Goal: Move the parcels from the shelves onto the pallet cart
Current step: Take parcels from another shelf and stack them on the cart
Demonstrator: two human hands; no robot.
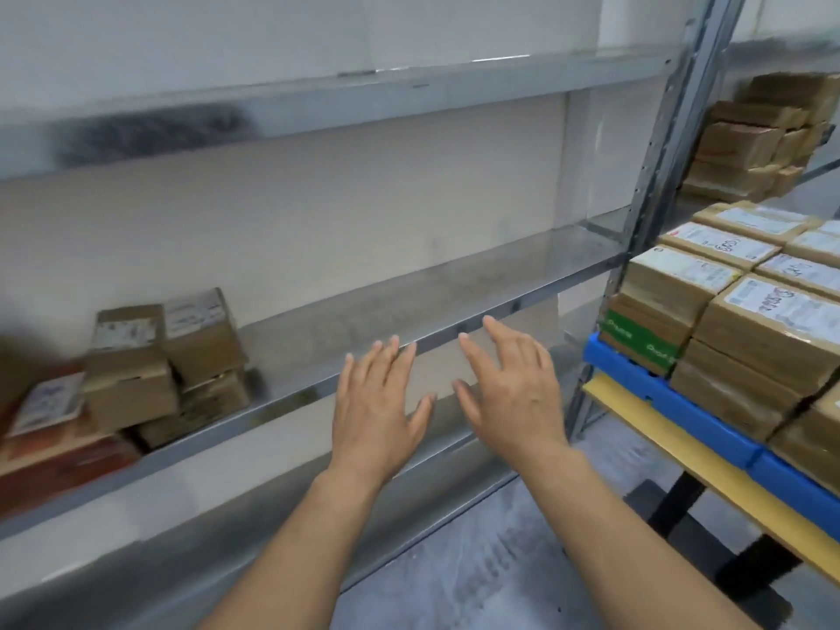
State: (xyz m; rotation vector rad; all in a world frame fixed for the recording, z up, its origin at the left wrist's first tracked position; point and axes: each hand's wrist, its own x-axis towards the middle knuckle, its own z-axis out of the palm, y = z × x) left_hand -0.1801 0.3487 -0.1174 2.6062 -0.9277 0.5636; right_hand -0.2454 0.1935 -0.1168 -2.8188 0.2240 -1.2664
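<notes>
Pale wall (318, 211), grey speckled floor (477, 561)

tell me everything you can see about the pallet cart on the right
The pallet cart stands right of the shelf upright, partly cut off by the picture edge. It has a flat yellow deck on a black frame; a blue plastic-looking pallet lies on the deck. Brown cardboard parcels with white labels are stacked on it in layers, one box printed green. The left hand and right hand are clear of it.
</notes>
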